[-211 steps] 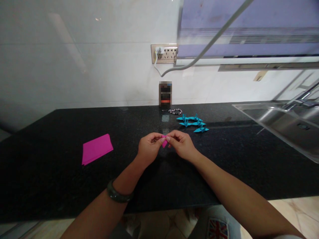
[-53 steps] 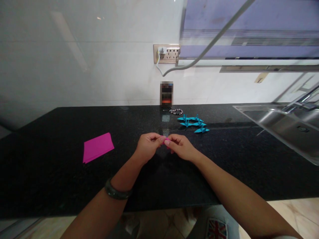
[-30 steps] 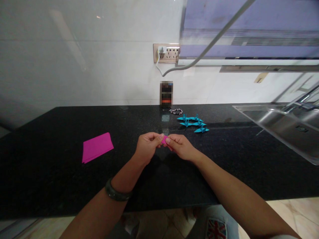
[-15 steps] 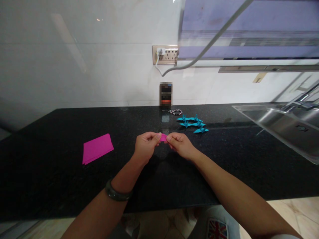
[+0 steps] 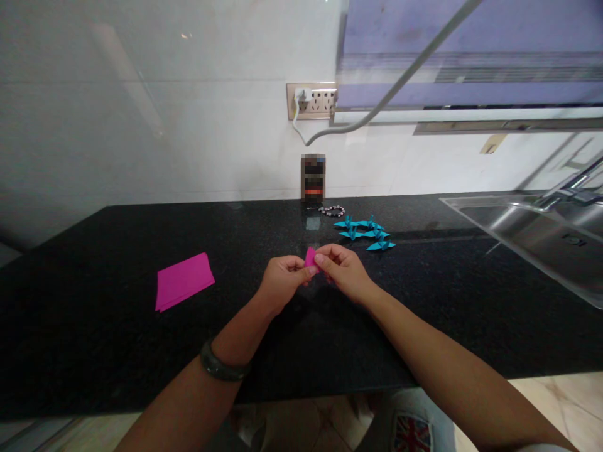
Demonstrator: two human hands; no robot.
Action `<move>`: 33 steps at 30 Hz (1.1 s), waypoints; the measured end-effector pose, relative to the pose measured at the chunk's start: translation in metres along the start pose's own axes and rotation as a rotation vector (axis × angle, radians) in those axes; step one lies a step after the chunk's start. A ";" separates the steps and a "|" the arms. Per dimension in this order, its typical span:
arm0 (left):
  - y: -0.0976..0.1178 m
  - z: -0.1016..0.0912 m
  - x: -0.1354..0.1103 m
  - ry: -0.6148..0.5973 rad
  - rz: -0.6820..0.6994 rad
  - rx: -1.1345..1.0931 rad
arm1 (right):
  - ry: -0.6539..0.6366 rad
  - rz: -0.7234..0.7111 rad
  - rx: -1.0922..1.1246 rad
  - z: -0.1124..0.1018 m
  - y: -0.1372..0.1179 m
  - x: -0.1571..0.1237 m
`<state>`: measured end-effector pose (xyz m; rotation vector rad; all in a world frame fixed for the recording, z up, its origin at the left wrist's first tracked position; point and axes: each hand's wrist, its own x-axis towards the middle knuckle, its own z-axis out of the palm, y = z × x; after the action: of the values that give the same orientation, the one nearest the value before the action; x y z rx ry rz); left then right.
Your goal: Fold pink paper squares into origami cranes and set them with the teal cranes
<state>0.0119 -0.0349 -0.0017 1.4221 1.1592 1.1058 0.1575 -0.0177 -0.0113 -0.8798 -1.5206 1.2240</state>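
Note:
A small folded piece of pink paper is pinched between both hands above the dark countertop. My left hand is closed on its lower end, thumb on top. My right hand grips the upper right side of the paper between thumb and fingers. The paper stands tilted nearly upright, and the fingers hide part of it. Beyond my right hand several blue paper cranes sit grouped on the counter. A stack of pink paper sheets lies off to the left.
Against the wall stands a small pixelated dark object, with a beaded bracelet in front. A steel sink is set into the black counter on the right. A wall socket holds a plug with a grey cable.
The pink paper has turned from lying level to nearly upright. My left hand has shifted slightly right and down, while my right hand has risen a little.

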 end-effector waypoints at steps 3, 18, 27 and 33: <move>0.002 0.000 0.000 0.008 0.022 0.035 | -0.010 -0.030 -0.033 0.000 -0.001 -0.001; -0.003 0.003 0.004 0.100 0.115 -0.230 | 0.075 -0.054 0.029 0.001 0.007 0.002; -0.004 0.003 0.003 0.050 0.090 -0.233 | 0.048 -0.086 -0.013 -0.003 0.005 0.000; 0.004 0.000 0.001 -0.002 0.018 -0.324 | -0.071 -0.079 0.072 -0.006 0.002 0.000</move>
<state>0.0125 -0.0343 0.0024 1.1829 0.9182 1.2416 0.1635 -0.0153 -0.0128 -0.7292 -1.5433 1.2555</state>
